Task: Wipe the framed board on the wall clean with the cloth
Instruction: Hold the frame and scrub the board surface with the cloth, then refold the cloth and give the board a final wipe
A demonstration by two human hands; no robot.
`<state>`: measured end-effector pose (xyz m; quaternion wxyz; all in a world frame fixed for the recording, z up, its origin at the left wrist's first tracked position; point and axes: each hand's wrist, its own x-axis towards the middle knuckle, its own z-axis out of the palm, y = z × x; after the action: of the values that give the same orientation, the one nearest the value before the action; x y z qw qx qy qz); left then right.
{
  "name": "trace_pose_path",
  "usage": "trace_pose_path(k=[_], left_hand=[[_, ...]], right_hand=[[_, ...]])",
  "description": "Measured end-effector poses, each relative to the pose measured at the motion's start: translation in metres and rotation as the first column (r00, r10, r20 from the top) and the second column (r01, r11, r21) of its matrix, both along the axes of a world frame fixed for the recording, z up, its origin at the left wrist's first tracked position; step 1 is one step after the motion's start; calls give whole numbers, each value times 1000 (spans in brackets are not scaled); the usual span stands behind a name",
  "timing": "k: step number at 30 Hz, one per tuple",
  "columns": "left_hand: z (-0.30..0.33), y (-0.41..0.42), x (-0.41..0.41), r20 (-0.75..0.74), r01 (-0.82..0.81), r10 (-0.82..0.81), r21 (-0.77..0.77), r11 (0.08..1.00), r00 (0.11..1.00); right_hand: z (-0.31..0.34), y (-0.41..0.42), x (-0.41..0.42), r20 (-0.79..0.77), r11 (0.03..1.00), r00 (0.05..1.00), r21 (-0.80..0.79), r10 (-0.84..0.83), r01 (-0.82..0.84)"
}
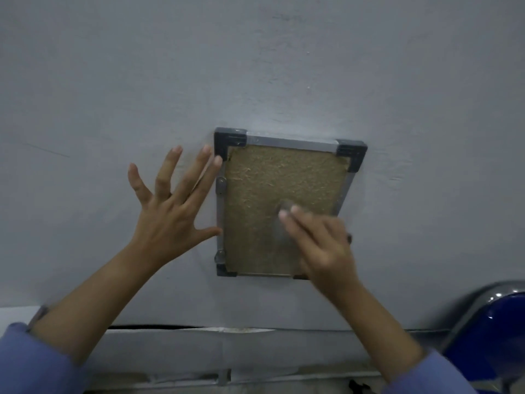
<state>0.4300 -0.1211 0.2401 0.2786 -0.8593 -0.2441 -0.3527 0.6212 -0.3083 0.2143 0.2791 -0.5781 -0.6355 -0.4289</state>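
Board unmarked; cloth blurred

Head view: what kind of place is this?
Probably a plain indoor room, perhaps an office or classroom; hard to say. Clues: a painted grey wall bearing a small framed board, and a blue chair with a metal frame at lower right.

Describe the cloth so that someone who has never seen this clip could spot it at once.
Start at the grey wall and find the framed board with its brown fibrous panel. On the lower right of that panel, the right hand presses a small cloth there. It is a blurred grey patch, the only grey on the brown.
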Motion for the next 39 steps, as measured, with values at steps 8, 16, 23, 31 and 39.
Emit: trace_pose_path(k=[8, 16, 23, 31, 39], left_hand=[[-42, -8, 11, -116, -29, 20, -70, 997, 993], [-46, -2, 14, -109, -37, 34, -32, 999, 994], [-48, -15, 9, -72, -31, 22, -115, 993, 997], [-90, -95, -9, 231, 380, -326, -757, 532, 917], [-94, -151, 5, 633, 612, -7, -751, -247, 774]], right_hand=[[40, 3, 57, 109, 995, 994, 97, -7, -3], [-121, -20, 46, -46, 951, 997, -302, 55, -66], [-137, -31, 11, -556, 852, 831, -447, -25, -273], [-83, -48, -45, -988, 893, -153, 98, 33, -439], [-57, -60, -50, -792, 896, -600, 344, 115, -282]])
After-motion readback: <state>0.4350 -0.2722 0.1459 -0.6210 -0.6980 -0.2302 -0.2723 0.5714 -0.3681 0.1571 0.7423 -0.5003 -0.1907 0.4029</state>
